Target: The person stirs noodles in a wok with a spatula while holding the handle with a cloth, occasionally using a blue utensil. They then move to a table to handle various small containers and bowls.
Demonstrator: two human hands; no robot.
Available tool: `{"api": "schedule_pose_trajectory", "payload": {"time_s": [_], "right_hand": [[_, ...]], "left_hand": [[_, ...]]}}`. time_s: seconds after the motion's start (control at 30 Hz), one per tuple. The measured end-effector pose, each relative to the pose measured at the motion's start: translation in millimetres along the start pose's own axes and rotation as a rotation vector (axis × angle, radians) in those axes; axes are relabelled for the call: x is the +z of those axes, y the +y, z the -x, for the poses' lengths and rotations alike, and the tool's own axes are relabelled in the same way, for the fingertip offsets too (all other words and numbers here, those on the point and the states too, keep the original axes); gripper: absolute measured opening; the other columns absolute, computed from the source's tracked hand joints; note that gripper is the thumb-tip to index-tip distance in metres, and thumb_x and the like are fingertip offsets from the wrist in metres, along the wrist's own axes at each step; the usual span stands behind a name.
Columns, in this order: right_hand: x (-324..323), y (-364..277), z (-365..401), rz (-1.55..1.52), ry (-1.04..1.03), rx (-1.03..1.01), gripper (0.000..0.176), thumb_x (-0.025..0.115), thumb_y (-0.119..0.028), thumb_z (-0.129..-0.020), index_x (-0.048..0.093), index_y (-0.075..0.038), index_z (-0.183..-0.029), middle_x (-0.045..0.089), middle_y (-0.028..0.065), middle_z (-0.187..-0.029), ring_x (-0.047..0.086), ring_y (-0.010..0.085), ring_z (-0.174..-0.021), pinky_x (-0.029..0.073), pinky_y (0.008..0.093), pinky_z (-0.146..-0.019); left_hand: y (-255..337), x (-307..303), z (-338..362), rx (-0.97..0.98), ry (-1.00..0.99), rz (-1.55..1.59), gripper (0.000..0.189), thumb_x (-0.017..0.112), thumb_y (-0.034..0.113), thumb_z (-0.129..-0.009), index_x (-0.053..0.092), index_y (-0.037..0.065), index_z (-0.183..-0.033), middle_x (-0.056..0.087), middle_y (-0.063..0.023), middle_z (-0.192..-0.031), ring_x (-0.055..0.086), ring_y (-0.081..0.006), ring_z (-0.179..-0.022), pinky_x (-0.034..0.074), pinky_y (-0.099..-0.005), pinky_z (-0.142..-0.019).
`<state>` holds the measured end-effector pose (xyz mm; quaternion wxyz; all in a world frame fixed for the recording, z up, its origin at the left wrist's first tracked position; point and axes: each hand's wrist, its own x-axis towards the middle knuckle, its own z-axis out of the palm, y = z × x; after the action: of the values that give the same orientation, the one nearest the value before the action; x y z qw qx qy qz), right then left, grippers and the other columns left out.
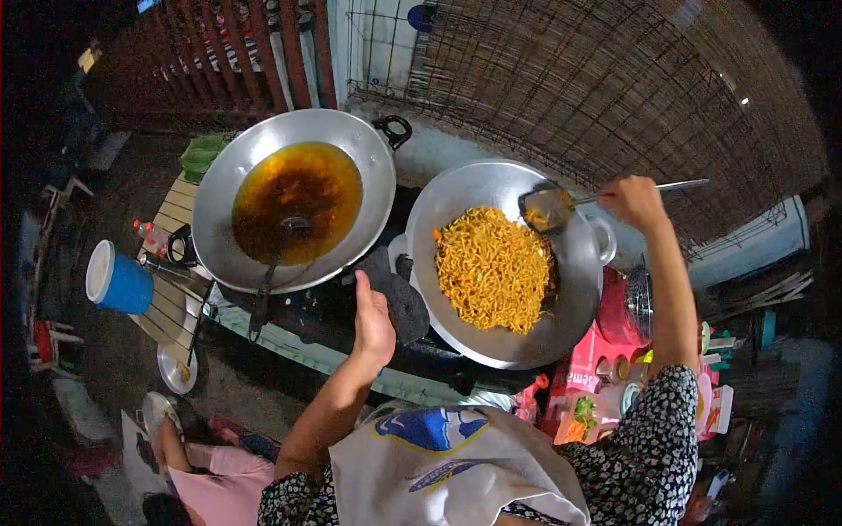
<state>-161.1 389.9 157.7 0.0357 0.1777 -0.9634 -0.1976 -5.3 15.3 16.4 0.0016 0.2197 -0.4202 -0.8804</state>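
Steel spatula (pixel 548 208) clasped in right hand (pixel 633 202) above noodles (pixel 491 267); left hand (pixel 373 323) meets dark cloth (pixel 405 302), grip unclear.

Centre: left wok (pixel 219 188) and right wok (pixel 456 193), matt brushed metal; oil (pixel 298 197), glossy. Upper right: spatula (pixel 548 209), smooth metal; screen (pixel 614 79), rough woven cane. Left: blue tub (pixel 118 282), smooth plastic. Bottom: sleeve (pixel 649 456), printed matt cloth.

The metal spatula (pixel 548 208) I hold hangs, loaded, over the far side of the silver wok (pixel 456 197). Yellow fried noodles (pixel 493 267) heap in its middle.
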Motion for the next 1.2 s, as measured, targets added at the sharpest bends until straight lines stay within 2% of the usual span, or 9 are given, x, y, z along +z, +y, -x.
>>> {"api": "schedule_pose_trajectory", "payload": {"time_s": [0.03, 0.1, 0.23, 0.3, 0.7, 0.77, 0.9, 1.03, 1.2], "right_hand": [[25, 1, -5, -0.006, -0.055, -0.047, 0.022, 0.057, -0.037, -0.071, 0.065, -0.020, -0.082, 0.062, 0.0070, -0.070, 0.060, 0.0260, -0.064, 0.047, 0.0395, -0.056], [77, -29, -11, -0.219, -0.037, -0.070, 0.022, 0.058, -0.038, -0.071, 0.065, -0.021, -0.083, 0.062, 0.0073, -0.071, 0.060, 0.0258, -0.066, 0.047, 0.0379, -0.058], [83, -70, -3, -0.656, -0.166, 0.007, 0.023, 0.059, -0.039, -0.071, 0.065, -0.020, -0.083, 0.063, 0.0068, -0.074, 0.060, 0.0249, -0.067, 0.047, 0.0352, -0.061], [60, -67, 7, -0.791, -0.215, 0.060, 0.023, 0.059, -0.038, -0.071, 0.065, -0.020, -0.083, 0.063, 0.0064, -0.074, 0.060, 0.0246, -0.068, 0.047, 0.0344, -0.061], [-66, -48, 62, -0.020, 0.054, -0.042, 0.018, 0.057, -0.023, -0.072, 0.063, -0.016, -0.086, 0.060, 0.0085, -0.074, 0.058, 0.0288, -0.067, 0.046, 0.0379, -0.057], [-70, -38, 64, 0.219, -0.180, 0.058, 0.018, 0.054, -0.023, -0.073, 0.063, -0.016, -0.087, 0.060, 0.0091, -0.077, 0.058, 0.0299, -0.068, 0.047, 0.0389, -0.057], [-19, -14, 66, 0.214, -0.352, 0.150, 0.017, 0.054, -0.023, -0.074, 0.064, -0.017, -0.086, 0.061, 0.0096, -0.076, 0.060, 0.0268, -0.070, 0.048, 0.0369, -0.060], [92, -67, 68, -0.543, -0.121, 0.038, 0.021, 0.056, -0.027, -0.076, 0.063, -0.008, -0.082, 0.062, 0.0121, -0.074, 0.060, 0.0250, -0.072, 0.047, 0.0357, -0.068], [81, -93, 62, -0.892, -0.140, 0.215, 0.021, 0.061, -0.023, -0.074, 0.063, -0.009, -0.089, 0.063, 0.0112, -0.076, 0.060, 0.0202, -0.067, 0.046, 0.0295, -0.062]], "left_hand": [[2, 2, 1, -0.002, -0.001, -0.002, 0.045, 0.034, 0.046, -0.088, 0.016, 0.020, -0.057, 0.012, 0.0058, -0.061, 0.011, -0.0079, -0.059, 0.022, -0.0202, -0.070], [2, 2, 3, -0.117, 0.019, -0.042, 0.056, 0.035, 0.048, -0.087, 0.042, -0.002, -0.112, 0.043, -0.0037, -0.105, 0.037, -0.0109, -0.098, 0.025, -0.0230, -0.092], [-2, 4, 0, -0.087, 0.075, -0.015, 0.047, 0.041, 0.044, -0.086, 0.048, 0.002, -0.107, 0.049, -0.0041, -0.101, 0.042, -0.0121, -0.097, 0.015, -0.0246, -0.097], [-17, -17, -16, -0.060, -0.082, -0.046, 0.069, 0.039, 0.047, -0.086, 0.025, -0.007, -0.126, 0.030, -0.0141, -0.130, 0.024, -0.0166, -0.122, 0.016, -0.0273, -0.101], [-9, -16, -27, -0.208, -0.239, -0.116, 0.066, 0.040, 0.051, -0.083, 0.028, 0.003, -0.128, 0.039, -0.0117, -0.124, 0.039, -0.0206, -0.113, 0.032, -0.0338, -0.094], [-2, -3, -17, -0.144, -0.087, -0.304, 0.072, 0.034, 0.053, -0.084, 0.029, -0.006, -0.125, 0.038, -0.0152, -0.124, 0.035, -0.0183, -0.115, 0.026, -0.0294, -0.096], [-2, 1, -13, -0.100, -0.106, -0.359, 0.070, 0.032, 0.052, -0.085, 0.027, -0.003, -0.127, 0.035, -0.0136, -0.128, 0.033, -0.0189, -0.117, 0.025, -0.0294, -0.097], [-8, 4, -14, -0.078, -0.104, -0.424, 0.064, 0.031, 0.050, -0.087, 0.026, 0.002, -0.129, 0.036, -0.0129, -0.128, 0.034, -0.0208, -0.117, 0.025, -0.0296, -0.096], [-11, -2, -21, -0.015, -0.120, -0.482, 0.065, 0.031, 0.049, -0.087, 0.027, -0.001, -0.128, 0.036, -0.0160, -0.128, 0.033, -0.0244, -0.118, 0.025, -0.0303, -0.096]]}}
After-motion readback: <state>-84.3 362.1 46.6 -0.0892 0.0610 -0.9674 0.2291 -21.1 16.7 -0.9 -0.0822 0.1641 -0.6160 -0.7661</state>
